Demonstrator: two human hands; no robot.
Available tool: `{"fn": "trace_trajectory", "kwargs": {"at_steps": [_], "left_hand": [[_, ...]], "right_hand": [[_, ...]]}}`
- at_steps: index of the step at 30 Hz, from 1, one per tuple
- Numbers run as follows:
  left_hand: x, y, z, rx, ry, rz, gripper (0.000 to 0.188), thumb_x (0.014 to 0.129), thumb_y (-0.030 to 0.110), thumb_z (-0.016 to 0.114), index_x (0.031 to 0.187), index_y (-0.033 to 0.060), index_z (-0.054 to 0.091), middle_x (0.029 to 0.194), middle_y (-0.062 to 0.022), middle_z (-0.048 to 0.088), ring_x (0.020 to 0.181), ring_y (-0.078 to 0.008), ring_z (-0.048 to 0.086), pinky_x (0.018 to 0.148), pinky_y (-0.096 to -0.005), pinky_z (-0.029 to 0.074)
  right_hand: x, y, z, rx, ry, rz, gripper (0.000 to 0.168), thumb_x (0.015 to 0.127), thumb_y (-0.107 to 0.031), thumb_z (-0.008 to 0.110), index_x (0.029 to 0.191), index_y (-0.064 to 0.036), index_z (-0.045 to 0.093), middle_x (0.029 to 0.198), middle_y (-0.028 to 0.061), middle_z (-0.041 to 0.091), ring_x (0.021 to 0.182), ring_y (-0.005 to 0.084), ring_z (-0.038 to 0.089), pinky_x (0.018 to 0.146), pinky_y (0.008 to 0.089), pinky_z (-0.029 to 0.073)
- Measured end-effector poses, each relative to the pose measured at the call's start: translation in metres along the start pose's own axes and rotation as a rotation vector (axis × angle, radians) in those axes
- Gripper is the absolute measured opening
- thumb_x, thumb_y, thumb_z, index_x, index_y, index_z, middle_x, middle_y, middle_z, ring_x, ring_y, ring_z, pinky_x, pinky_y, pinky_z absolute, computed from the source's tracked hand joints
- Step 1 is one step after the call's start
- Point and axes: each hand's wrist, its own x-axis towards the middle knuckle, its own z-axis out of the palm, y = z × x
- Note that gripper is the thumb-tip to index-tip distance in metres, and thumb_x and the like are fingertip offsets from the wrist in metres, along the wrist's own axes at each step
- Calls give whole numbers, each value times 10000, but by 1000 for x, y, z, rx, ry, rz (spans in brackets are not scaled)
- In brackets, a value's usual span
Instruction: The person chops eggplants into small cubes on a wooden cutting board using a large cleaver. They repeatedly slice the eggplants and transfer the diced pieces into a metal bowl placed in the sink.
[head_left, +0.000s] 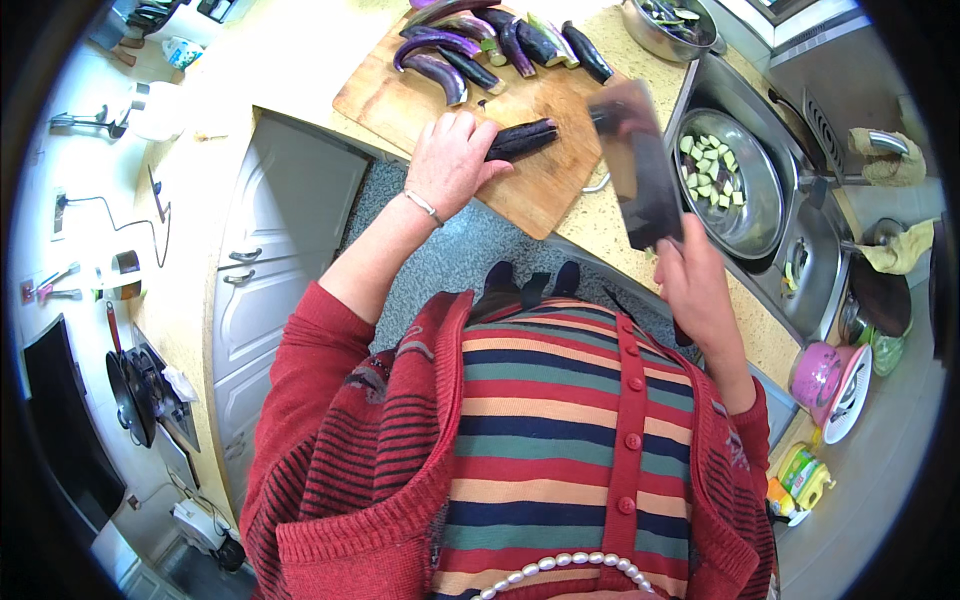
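My left hand rests on a piece of dark purple eggplant on the wooden cutting board, its fingers around the left end. The eggplant appears split lengthwise. In my right hand is the handle of a wide cleaver, whose blurred blade is raised to the right of the board, over the counter. Several whole or trimmed eggplants lie along the board's far side. Cut pale eggplant pieces lie in a metal bowl in the sink.
A metal pot holding dark peels or pieces stands at the far right of the counter. The steel sink is at the right. A pink bowl and a yellow bottle are nearer on that side.
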Motion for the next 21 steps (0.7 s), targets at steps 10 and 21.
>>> {"fn": "trace_trajectory", "kwargs": {"at_steps": [10,21], "left_hand": [[5,5,9,-49,-56,-72,436,861,429,762,1108,96,624,1024,-105,628,1029,-297,617,863,-421,504],[5,9,10,-60,-108,-91,409,882,416,742,1059,62,633,1034,-106,644,1045,-300,623,911,-419,508]], "right_hand": [[37,-37,13,-458,-115,-164,231,1022,-143,528,1162,27,458,748,299,655,773,520,655,700,597,496],[57,-53,19,-609,-248,-129,158,1000,-103,499,1059,35,450,783,317,664,800,522,667,729,588,515]]}}
